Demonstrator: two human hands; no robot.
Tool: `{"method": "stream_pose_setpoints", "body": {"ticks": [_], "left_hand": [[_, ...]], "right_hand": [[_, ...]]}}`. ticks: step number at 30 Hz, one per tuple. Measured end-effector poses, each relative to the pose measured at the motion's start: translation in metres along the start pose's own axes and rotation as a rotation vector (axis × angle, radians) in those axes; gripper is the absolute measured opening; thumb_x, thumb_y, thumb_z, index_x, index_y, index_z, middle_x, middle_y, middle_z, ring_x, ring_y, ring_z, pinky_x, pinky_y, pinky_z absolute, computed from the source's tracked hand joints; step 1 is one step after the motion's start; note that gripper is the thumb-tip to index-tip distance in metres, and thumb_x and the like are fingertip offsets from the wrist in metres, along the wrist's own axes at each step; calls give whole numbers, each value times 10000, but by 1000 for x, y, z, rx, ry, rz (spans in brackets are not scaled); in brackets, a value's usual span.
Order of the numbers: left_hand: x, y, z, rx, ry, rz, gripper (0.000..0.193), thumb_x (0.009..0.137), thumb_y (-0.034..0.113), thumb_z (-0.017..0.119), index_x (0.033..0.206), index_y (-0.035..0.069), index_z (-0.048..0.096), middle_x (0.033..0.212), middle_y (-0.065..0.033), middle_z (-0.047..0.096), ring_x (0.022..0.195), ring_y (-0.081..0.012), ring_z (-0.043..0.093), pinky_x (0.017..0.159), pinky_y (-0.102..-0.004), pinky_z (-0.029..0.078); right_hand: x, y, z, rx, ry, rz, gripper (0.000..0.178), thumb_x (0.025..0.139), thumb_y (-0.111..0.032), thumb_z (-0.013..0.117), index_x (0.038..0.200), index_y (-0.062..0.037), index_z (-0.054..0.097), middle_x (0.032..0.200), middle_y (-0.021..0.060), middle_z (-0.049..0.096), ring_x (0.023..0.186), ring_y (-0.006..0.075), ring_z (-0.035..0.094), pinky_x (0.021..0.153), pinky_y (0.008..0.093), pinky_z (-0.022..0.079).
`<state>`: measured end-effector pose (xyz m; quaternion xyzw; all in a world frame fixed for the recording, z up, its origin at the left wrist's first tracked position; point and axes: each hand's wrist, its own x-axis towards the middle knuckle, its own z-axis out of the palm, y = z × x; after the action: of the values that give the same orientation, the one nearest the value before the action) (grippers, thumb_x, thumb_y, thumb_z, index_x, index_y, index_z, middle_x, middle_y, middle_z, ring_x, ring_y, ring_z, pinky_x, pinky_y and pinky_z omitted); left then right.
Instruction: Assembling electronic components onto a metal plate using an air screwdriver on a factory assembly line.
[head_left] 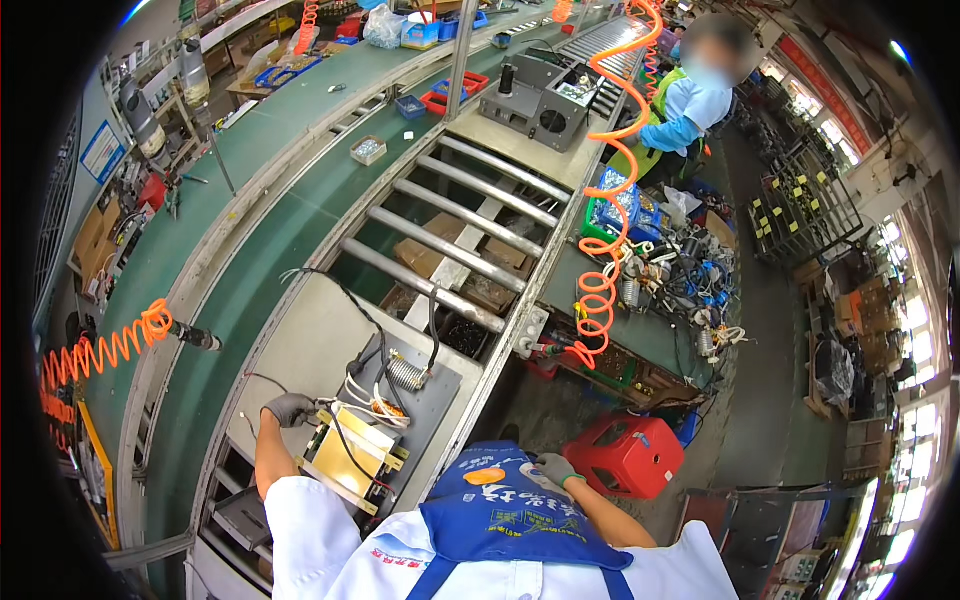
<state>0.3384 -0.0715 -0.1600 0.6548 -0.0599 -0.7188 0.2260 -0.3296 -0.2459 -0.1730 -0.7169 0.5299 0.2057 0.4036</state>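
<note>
A partly assembled electrical unit rests on the pale board in front of me: a grey metal base plate with a brass-coloured metal box, a ribbed silver coil and white and black wires. My left hand, in a grey glove, is at the unit's left side beside the wire ends. Its fingers are curled, and what they hold is too small to make out. My right hand, also gloved, is low beside my blue apron, away from the unit. Its fingers are not clear.
Metal rollers run beyond the board toward a grey metal housing. An orange coiled hose hangs at right. Nearby are a red stool and a side bench heaped with parts. A co-worker stands farther up the line.
</note>
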Motion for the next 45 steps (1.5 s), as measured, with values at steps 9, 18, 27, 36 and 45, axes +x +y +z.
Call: {"method": "stream_pose_setpoints", "body": {"ticks": [9, 18, 27, 36, 45], "left_hand": [[-23, 34, 13, 119, -29, 222, 120, 819, 202, 632, 886, 102, 623, 575, 20, 524, 422, -87, 424, 393, -235, 325], [-19, 1, 6, -76, 112, 108, 229, 877, 364, 643, 882, 136, 631, 702, 47, 581, 505, -47, 489, 421, -203, 356], [54, -46, -80, -811, 694, 566, 225, 923, 301, 528, 866, 104, 622, 792, -69, 632, 757, -211, 621, 647, -348, 519], [40, 25, 5, -263, 168, 444, 177, 868, 210, 572, 771, 63, 590, 596, -44, 515, 463, -158, 492, 443, -277, 412], [19, 30, 9, 1221, 459, 90, 471, 872, 516, 526, 734, 83, 650, 517, -28, 477, 465, -158, 510, 440, -326, 420]], "right_hand": [[10, 13, -4, 67, 89, -56, 290, 858, -190, 589, 1082, -23, 667, 1062, 178, 675, 1000, 271, 657, 856, 350, 500], [19, 30, 6, 53, 30, -143, 269, 835, -203, 598, 1039, -42, 669, 1029, 178, 666, 980, 334, 634, 839, 392, 488], [9, -3, -1, -14, 35, -130, 343, 846, -276, 600, 1093, -47, 661, 1084, 168, 659, 997, 324, 635, 870, 389, 493], [-7, -5, -14, -9, 37, 79, 373, 817, -362, 568, 1060, -104, 687, 1100, 175, 653, 1038, 334, 618, 899, 423, 479], [-5, -12, -11, -11, -55, 73, 388, 826, -380, 564, 1086, -118, 683, 1138, 162, 644, 1067, 319, 608, 921, 406, 469]]}}
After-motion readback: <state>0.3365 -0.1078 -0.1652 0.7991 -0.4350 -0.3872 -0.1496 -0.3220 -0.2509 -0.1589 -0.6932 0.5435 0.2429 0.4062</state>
